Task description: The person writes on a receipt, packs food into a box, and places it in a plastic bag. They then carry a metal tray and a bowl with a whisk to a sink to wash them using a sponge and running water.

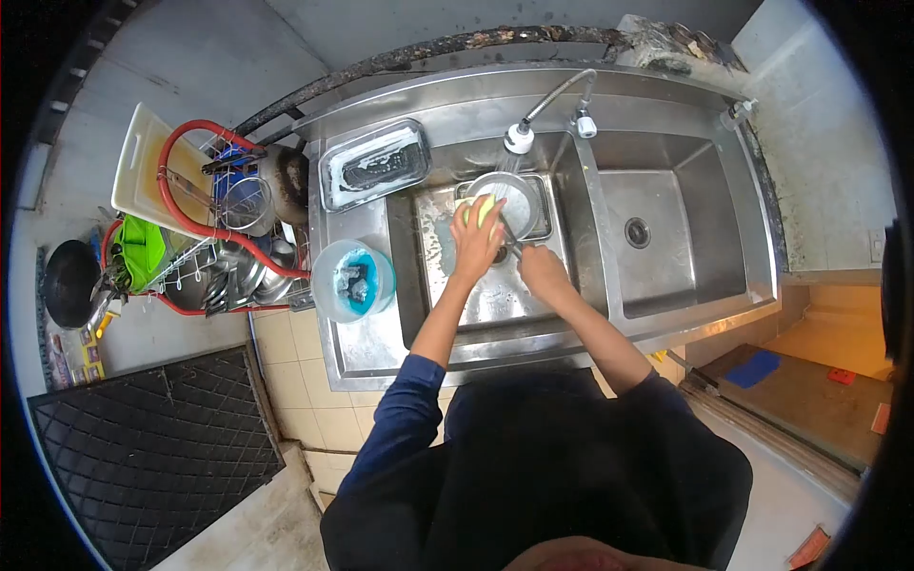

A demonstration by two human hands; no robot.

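Over the left sink basin (446, 309), my right hand (545, 273) is closed around the dark handle of a round grey metal pan (519, 202). Its bowl faces up under the faucet head (518, 139), and water sprays down into it. My left hand (473, 246) presses a yellow-green sponge (482, 208) at the pan's left rim, fingers curled over it. Partly hidden below the pan, a rectangular metal tray (544, 225) lies in the basin.
On the left counter are a soapy rectangular pan (376, 166) and a tub (328, 288) of blue liquid. A dish rack (249, 240) holds a cutting board (152, 171), a strainer and utensils further left. The right basin (657, 205) has a drain.
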